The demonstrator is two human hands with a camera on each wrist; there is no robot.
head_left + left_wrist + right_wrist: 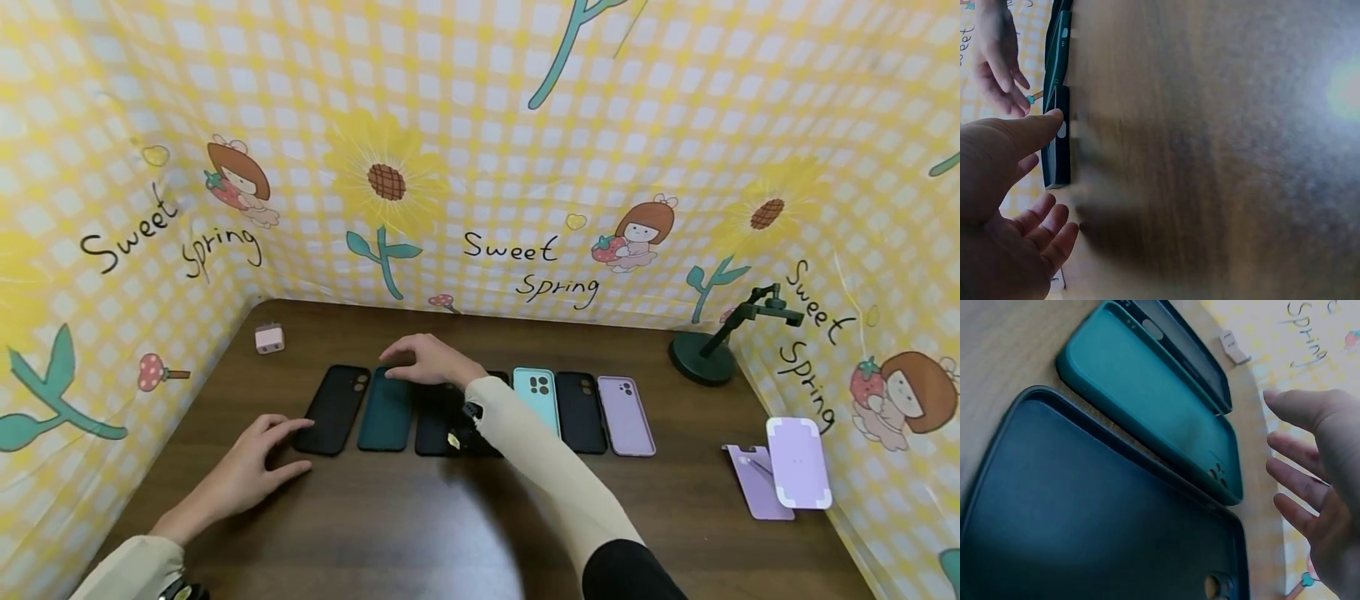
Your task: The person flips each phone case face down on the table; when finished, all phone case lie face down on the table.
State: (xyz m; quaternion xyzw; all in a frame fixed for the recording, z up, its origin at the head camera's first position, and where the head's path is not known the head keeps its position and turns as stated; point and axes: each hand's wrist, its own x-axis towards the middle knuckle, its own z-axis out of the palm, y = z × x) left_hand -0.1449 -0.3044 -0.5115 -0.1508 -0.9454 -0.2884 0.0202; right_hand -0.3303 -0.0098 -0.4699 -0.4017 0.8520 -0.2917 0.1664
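Several phone cases lie in a row, open side up. My left hand (pixel 243 471) is at the left end, its fingers spread and index fingertip right at the side of a black phone case (pixel 332 412). Beside that case lies a dark teal phone case (pixel 385 417), seen close in the right wrist view as a teal tray shape (pixel 1147 406) with camera holes. My right hand (pixel 435 360) is over the far end of the teal case, fingers loosely extended and holding nothing. Another black phone case (pixel 430 425) lies to its right, partly hidden by my right forearm.
Further right are a mint phone case (pixel 534 392), a black phone case (pixel 581 412) and a lilac phone case (pixel 626 417). A pink charger plug (pixel 270 339) sits back left. A dark green stand (pixel 701 358) and a lilac stand (pixel 798 462) stand at the right. Patterned cloth walls enclose the table.
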